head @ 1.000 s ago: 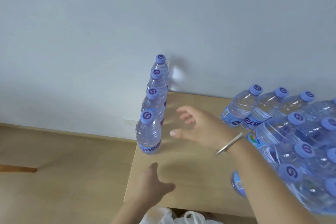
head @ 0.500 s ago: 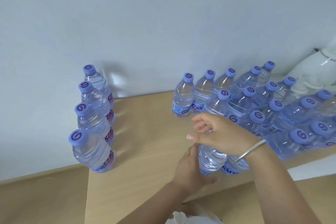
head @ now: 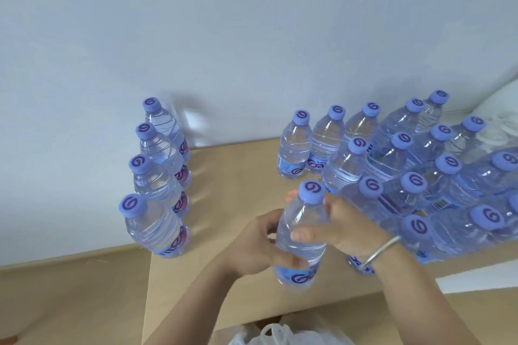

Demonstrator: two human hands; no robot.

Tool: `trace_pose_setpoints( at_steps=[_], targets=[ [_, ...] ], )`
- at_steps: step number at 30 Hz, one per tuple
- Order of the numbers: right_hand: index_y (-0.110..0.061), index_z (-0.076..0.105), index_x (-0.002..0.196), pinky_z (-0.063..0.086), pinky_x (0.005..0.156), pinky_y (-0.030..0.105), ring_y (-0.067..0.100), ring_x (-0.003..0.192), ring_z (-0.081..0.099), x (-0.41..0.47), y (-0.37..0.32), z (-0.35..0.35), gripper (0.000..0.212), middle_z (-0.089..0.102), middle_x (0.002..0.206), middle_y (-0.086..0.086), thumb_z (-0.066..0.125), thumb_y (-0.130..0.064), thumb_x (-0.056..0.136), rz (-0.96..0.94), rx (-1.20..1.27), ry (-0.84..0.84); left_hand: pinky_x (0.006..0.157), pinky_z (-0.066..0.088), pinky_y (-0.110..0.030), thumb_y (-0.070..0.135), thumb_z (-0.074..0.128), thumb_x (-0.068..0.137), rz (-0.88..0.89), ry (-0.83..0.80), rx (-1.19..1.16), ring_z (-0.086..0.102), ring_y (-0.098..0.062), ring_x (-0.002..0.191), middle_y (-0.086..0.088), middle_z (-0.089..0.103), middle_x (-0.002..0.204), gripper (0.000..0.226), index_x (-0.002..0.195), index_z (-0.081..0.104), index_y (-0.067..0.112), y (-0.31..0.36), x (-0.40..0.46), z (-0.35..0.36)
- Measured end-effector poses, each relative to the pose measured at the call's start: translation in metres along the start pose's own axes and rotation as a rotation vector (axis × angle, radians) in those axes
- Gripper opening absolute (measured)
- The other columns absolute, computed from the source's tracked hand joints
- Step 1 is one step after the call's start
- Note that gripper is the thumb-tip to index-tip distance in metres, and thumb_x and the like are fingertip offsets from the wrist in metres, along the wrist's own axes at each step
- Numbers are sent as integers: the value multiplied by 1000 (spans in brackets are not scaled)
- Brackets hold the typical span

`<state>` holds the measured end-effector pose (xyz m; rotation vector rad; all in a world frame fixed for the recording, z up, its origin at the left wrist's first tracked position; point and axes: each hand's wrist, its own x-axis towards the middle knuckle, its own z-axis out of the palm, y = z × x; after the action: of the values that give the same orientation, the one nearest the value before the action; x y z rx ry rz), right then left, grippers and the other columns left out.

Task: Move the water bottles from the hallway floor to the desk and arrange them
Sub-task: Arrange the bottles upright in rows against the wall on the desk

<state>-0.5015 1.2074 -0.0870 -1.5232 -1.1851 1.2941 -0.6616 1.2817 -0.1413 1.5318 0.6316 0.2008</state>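
While both hands wrap it, the held bottle [head: 301, 235] sits upright over the surface [head: 238, 199], near the front edge. Left hand [head: 256, 244] grip curls round its body from 9 o'clock; right hand [head: 343, 228] grip pinches it from 3 o'clock, bangle [head: 381, 251] on the wrist. Row of four bottles [head: 159, 176] at 9 o'clock along the edge. Bottle cluster [head: 414, 176] at 2 o'clock. White bag [head: 280, 335] at 6 o'clock.

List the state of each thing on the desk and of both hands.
Held bottle: capped, upright, gripped by both hands.
Left row of four bottles: capped, standing.
Right cluster of bottles: capped, packed together.
Left hand: curled round bottle.
Right hand: curled round bottle.
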Motion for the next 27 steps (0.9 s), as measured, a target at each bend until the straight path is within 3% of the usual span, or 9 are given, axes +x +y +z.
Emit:
trace_pose_setpoints(
  at_steps=[2, 5, 7, 11, 15, 19, 21, 24, 27],
  targets=[
    [-6, 62, 90, 52, 70, 19, 8, 77, 65, 7, -8, 14, 45, 67, 80, -1, 79, -29, 56, -89, 74, 35, 92, 50, -30, 18, 81, 55, 0, -45, -12, 62, -15, 103, 3, 68, 108, 62, 113, 62, 21, 14, -10, -16],
    [-12, 65, 78, 53, 67, 35, 19, 71, 67, 18, -26, 33, 41, 68, 69, -1, 76, -41, 52, -140, 117, 221, 98, 47, -40, 17, 78, 57, -16, -42, -122, 59, -22, 113, -7, 65, 119, 70, 124, 55, 14, 25, -24, -34],
    [-13, 66, 75, 48, 62, 30, 13, 62, 65, 26, -40, 44, 40, 67, 63, -4, 76, -43, 50, -144, 118, 367, 102, 45, -41, 13, 78, 59, -11, -5, -174, 55, -25, 120, -9, 60, 127, 85, 135, 42, 15, 22, -36, -39],
    [-16, 64, 77, 54, 76, 39, 12, 70, 66, 41, -66, 53, 37, 69, 69, -6, 75, -40, 51, -128, 234, 519, 89, 49, -28, 7, 86, 53, 39, 256, -114, 59, -12, 112, 1, 60, 125, 99, 137, 35, 18, 6, -58, -26],
    [-10, 62, 88, 51, 88, 50, 25, 85, 68, 46, -82, 64, 48, 70, 86, 8, 75, -44, 56, -146, 189, 405, 71, 53, -25, 18, 89, 48, 67, 526, -109, 65, -12, 84, 3, 67, 96, 79, 117, 49, 16, 0, -64, -11],
    [-18, 56, 104, 51, 91, 38, 14, 98, 64, 47, -90, 68, 47, 66, 104, 4, 75, -39, 67, -163, -14, 65, 70, 52, -24, 1, 82, 58, 132, 381, -260, 64, -13, 77, -2, 69, 86, 52, 105, 58, 5, -2, -86, -25],
    [-15, 55, 106, 53, 83, 32, 13, 96, 65, 50, -93, 69, 54, 68, 102, 3, 78, -35, 62, -170, -4, -51, 70, 51, -28, 9, 82, 56, 134, 319, -306, 63, -16, 76, -1, 69, 84, 50, 101, 61, 8, -4, -99, -32],
    [-10, 58, 102, 54, 79, 31, 14, 91, 67, 52, -93, 82, 55, 71, 95, 2, 85, -30, 59, -240, 43, -52, 72, 50, -30, 13, 82, 56, 101, 292, -292, 63, -18, 78, -2, 68, 86, 58, 108, 57, 4, -9, -114, -43],
    [-18, 61, 100, 52, 81, 29, 11, 93, 67, 55, -85, 101, 51, 71, 97, -4, 82, -35, 57, -249, -22, -67, 77, 51, -24, 4, 82, 63, 81, 354, -211, 65, -15, 89, 1, 69, 97, 54, 112, 59, 11, -18, -124, -47]
  ],
)
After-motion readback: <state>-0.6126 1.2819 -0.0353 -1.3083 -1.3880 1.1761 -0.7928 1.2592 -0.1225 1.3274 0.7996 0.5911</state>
